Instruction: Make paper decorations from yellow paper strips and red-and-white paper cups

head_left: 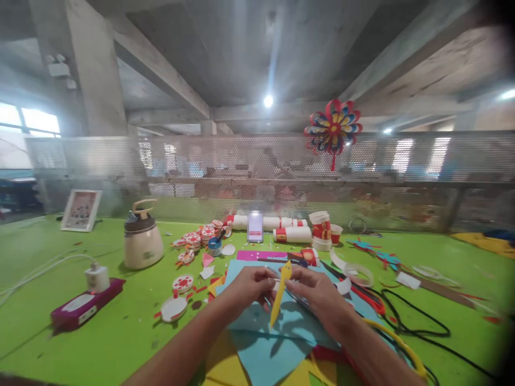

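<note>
Both my hands meet above a sheet of light blue paper (257,316). A slim yellow paper cutout (280,296), pointed at its lower end and with small marks near its top, hangs tilted between them. My right hand (316,289) is closed, its thumb and fingers pinched at the cutout's upper part. My left hand (255,285) is closed just left of it, fingers curled together near a small whitish piece; what they hold is partly hidden. Under the blue sheet lies yellow paper (227,359). Close to my right hand are red-handled scissors (368,300).
White paper cups (321,228) and a phone (255,226) stand at the back. Red-and-white paper discs (183,284), a blue jar (214,246), a kettle (142,241) and a purple power strip (86,305) lie leftward. A black cord (422,311) and tape roll (359,275) lie right.
</note>
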The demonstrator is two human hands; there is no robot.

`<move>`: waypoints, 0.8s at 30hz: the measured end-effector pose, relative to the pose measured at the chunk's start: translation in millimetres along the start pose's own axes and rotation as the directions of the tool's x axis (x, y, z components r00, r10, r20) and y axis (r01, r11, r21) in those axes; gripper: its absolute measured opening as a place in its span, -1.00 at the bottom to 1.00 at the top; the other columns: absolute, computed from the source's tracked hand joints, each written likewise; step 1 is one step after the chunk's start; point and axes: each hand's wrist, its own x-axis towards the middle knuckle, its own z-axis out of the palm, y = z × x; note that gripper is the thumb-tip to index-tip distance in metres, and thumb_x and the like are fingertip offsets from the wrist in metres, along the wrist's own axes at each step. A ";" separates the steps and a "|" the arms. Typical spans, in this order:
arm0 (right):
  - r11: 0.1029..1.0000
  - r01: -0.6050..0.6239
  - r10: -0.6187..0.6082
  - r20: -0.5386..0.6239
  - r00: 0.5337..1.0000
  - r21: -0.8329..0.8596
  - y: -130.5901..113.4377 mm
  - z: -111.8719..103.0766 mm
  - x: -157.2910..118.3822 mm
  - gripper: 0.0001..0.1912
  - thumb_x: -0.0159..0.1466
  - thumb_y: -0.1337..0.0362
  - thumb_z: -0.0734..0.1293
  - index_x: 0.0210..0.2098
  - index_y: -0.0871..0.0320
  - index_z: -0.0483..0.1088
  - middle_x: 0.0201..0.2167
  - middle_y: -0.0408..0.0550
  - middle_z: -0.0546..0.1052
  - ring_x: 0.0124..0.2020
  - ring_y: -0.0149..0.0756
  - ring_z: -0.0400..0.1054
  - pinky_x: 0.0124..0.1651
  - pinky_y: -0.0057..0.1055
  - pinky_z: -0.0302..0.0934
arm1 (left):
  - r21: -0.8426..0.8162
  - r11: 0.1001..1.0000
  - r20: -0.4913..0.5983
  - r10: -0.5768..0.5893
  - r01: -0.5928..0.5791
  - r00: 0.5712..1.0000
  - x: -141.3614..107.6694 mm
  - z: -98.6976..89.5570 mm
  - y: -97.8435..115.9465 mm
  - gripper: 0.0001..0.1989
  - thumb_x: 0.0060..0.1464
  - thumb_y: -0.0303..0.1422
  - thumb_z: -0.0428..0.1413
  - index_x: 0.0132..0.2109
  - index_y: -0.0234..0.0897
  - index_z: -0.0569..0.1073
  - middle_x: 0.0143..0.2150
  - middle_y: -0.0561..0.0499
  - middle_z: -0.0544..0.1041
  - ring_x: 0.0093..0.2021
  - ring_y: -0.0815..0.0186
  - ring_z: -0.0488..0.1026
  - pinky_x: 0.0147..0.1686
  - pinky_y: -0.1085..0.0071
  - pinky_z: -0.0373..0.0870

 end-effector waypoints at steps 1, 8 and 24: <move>1.000 0.004 -0.004 0.005 1.000 -0.007 0.6 0.3 0.1 -0.71 0.02 0.08 0.47 -0.41 0.19 0.49 -0.35 -0.05 0.52 -0.30 -0.22 0.39 -0.17 -0.29 0.24 | -0.009 1.000 0.003 0.007 -0.007 1.000 -1.0 0.6 -0.9 -0.68 -0.11 -0.17 0.16 -0.30 -0.35 0.38 -0.57 0.05 0.45 -0.56 0.32 0.48 -0.60 0.47 0.33; 1.000 -0.015 0.015 0.090 0.996 -0.001 2.0 9.0 -2.4 -0.73 0.08 0.12 0.43 -0.42 0.24 0.46 -0.49 -0.05 0.52 -0.45 -0.28 0.38 -0.29 -0.32 0.21 | -0.030 0.999 0.039 0.034 -0.033 0.999 -6.8 3.1 -5.3 -0.67 -0.10 -0.15 0.17 -0.34 -0.28 0.28 -0.55 0.01 0.52 -0.54 0.23 0.52 -0.64 0.48 0.29; 0.990 -0.069 0.068 -0.014 0.998 -0.125 7.8 8.9 -0.1 -0.71 -0.04 0.10 0.47 -0.53 0.21 0.42 -0.62 -0.18 0.42 -0.55 -0.39 0.24 -0.40 -0.42 0.13 | -0.196 0.969 0.064 -0.140 0.150 0.988 -15.8 7.6 2.4 -0.81 -0.14 -0.31 0.13 -0.37 -0.35 0.39 -0.49 -0.11 0.56 -0.50 0.21 0.54 -0.47 0.37 0.39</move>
